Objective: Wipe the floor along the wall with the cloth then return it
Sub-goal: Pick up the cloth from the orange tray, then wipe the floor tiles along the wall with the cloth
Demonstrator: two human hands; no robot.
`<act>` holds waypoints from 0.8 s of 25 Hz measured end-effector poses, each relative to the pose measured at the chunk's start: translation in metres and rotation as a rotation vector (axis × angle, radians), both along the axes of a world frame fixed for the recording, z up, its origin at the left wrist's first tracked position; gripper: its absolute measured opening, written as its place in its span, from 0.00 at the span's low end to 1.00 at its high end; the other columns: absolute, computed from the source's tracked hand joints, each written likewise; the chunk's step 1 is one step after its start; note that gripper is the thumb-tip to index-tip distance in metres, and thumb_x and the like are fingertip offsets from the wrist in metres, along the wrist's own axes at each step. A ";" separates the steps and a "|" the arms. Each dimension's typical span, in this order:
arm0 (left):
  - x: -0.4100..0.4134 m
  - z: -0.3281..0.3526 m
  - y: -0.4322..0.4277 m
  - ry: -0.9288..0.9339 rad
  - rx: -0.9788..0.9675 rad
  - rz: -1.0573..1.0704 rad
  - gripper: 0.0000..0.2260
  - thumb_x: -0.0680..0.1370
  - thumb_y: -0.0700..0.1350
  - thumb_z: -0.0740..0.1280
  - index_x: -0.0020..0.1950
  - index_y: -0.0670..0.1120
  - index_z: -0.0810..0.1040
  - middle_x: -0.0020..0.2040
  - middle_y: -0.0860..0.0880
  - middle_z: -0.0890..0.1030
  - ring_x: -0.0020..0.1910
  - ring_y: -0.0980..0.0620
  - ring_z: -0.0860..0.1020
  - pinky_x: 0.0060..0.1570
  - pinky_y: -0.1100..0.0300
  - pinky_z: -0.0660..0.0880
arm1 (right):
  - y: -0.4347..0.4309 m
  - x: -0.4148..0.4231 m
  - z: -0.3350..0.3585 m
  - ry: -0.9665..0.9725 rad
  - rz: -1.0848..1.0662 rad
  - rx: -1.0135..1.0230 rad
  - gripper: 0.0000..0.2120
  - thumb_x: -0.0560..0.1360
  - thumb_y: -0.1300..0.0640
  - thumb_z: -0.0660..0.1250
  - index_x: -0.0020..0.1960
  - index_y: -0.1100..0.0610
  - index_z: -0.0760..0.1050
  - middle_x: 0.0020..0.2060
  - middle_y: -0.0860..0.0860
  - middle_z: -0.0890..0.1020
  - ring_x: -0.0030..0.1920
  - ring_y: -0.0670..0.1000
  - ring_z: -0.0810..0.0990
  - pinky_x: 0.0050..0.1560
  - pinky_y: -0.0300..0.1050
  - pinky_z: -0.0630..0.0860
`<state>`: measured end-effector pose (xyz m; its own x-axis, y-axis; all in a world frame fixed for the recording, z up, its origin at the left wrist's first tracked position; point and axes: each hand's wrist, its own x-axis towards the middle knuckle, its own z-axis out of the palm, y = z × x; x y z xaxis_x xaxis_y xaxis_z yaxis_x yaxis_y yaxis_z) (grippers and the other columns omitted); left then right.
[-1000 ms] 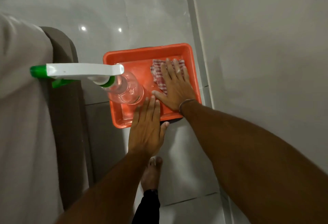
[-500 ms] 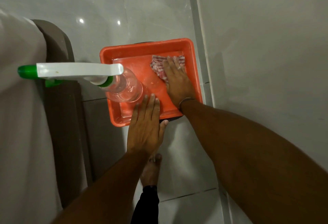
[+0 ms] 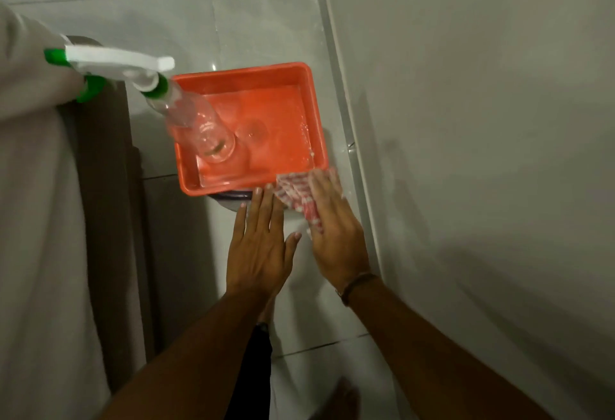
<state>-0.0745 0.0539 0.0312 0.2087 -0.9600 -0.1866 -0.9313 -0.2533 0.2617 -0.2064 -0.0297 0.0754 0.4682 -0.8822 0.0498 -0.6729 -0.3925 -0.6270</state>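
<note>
At the upper left of the frame a spray bottle [image 3: 199, 126] with a green and white trigger head is leaning into the orange tray [image 3: 309, 100], its clear base resting on the tray floor, which is looking wet and shiny. Just below the tray's near edge, in the middle of the frame, my left hand [image 3: 259, 246] is lying flat with fingers spread wide, gripping nothing, steadying me on the floor [image 3: 213, 20].

Right of it, my right hand [image 3: 336, 240] is pressing palm-down on the cloth [image 3: 296, 193], fingers long and close together. The red and white cloth is sitting outside the tray, at its near right corner, close to the base of the wall [image 3: 482, 120].

I am judging it light, limp and probably damp, so it will be bunching and dragging rather than sliding stiffly. Pinching it would only crumple it; I am better off keeping a flat palm across its middle, fingertips pinning the leading edge.
</note>
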 end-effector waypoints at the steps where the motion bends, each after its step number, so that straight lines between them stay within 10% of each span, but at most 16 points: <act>1: -0.011 -0.003 0.012 0.001 0.002 0.005 0.35 0.89 0.63 0.46 0.89 0.42 0.57 0.91 0.41 0.55 0.90 0.43 0.50 0.88 0.46 0.41 | 0.020 -0.017 -0.008 0.024 0.004 0.024 0.27 0.82 0.59 0.62 0.80 0.60 0.62 0.79 0.58 0.67 0.81 0.59 0.60 0.76 0.56 0.68; 10: -0.103 -0.128 0.104 -0.043 0.079 -0.035 0.38 0.88 0.64 0.42 0.89 0.39 0.52 0.90 0.39 0.51 0.89 0.42 0.45 0.87 0.42 0.44 | 0.116 -0.130 -0.166 0.240 0.010 0.197 0.29 0.80 0.62 0.70 0.78 0.61 0.64 0.77 0.61 0.70 0.79 0.62 0.65 0.72 0.61 0.74; 20: -0.101 -0.336 0.107 -0.016 0.078 -0.031 0.39 0.88 0.64 0.48 0.90 0.40 0.49 0.91 0.38 0.47 0.90 0.39 0.45 0.87 0.42 0.41 | 0.077 -0.148 -0.371 0.487 0.108 0.073 0.32 0.83 0.55 0.63 0.83 0.60 0.53 0.84 0.59 0.55 0.83 0.62 0.51 0.81 0.63 0.58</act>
<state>-0.1751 0.1607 -0.3043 0.1823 -0.9489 -0.2577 -0.9429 -0.2430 0.2277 -0.3547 0.0474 -0.2957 0.5102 -0.8207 -0.2570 -0.8524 -0.4427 -0.2783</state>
